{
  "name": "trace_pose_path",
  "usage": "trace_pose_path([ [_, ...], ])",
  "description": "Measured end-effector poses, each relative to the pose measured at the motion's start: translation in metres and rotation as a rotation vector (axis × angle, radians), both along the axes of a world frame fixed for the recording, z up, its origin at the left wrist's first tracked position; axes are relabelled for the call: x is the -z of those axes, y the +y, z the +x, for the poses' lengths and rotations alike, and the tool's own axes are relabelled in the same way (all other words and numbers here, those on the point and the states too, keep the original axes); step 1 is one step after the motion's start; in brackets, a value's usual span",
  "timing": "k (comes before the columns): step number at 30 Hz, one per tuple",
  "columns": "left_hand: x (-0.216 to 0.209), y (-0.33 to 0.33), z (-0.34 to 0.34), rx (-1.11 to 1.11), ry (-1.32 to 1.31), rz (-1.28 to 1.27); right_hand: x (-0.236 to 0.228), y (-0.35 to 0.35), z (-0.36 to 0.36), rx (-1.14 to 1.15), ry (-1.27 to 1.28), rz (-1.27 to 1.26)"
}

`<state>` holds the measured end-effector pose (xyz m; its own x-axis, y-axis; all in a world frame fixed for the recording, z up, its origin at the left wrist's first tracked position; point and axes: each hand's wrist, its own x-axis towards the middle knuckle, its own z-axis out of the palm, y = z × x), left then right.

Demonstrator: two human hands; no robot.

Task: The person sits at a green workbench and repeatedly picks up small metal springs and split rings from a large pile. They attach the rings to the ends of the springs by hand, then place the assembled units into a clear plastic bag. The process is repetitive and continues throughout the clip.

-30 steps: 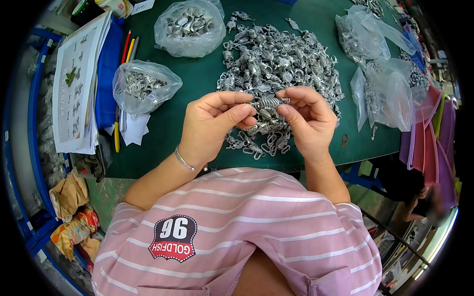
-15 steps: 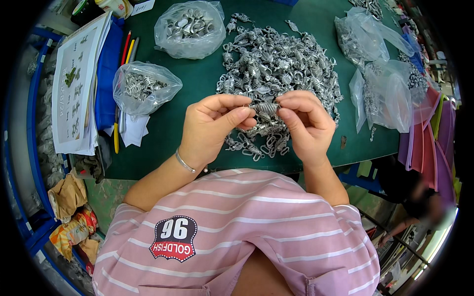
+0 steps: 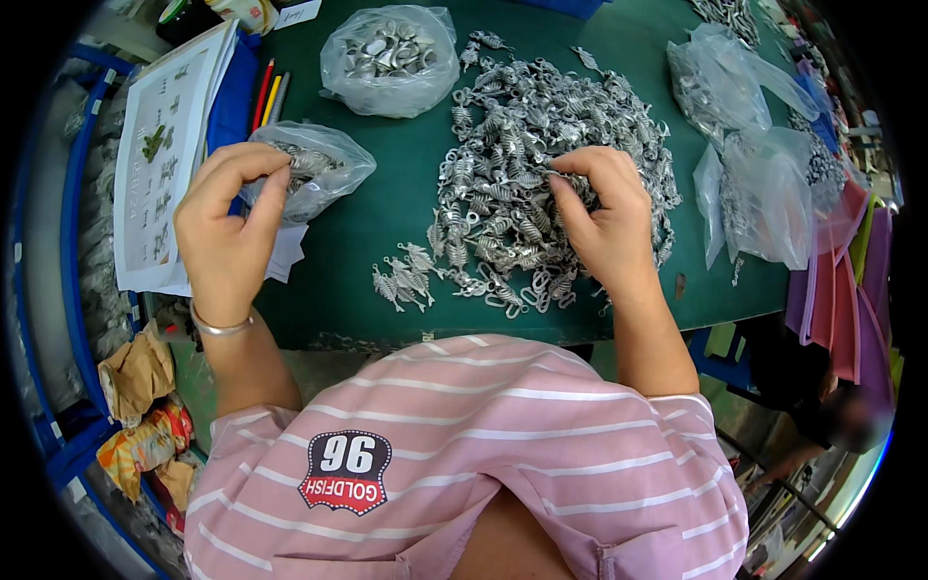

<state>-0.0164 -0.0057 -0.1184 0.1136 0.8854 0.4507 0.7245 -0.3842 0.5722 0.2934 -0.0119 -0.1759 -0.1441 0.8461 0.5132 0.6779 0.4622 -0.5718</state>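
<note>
Head view: the left hand hovers at the mouth of a clear bag of small silver spring clasps, thumb and fingers pinched narrow; whether a clasp sits in that grip I cannot tell. The right hand digs curled fingers into the big clasp pile on the green tabletop. Best to release right over the opening, and lift one clasp free of tangles

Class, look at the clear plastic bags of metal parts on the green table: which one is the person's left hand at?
The small bag beside the printed sheet: the left hand is at its opening. The rounder bag above and the right-side bags lie untouched.
</note>
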Motion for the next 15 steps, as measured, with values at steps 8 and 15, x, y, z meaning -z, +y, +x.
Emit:
trace_pose_path([
  [8, 0.009, 0.011, -0.001, -0.008, 0.178, 0.091, 0.01, 0.014, -0.01, 0.088, -0.265, 0.039],
  [15, 0.02, 0.017, 0.005, 0.052, 0.194, 0.064, -0.003, 0.014, -0.001, 0.092, 0.089, 0.034],
])
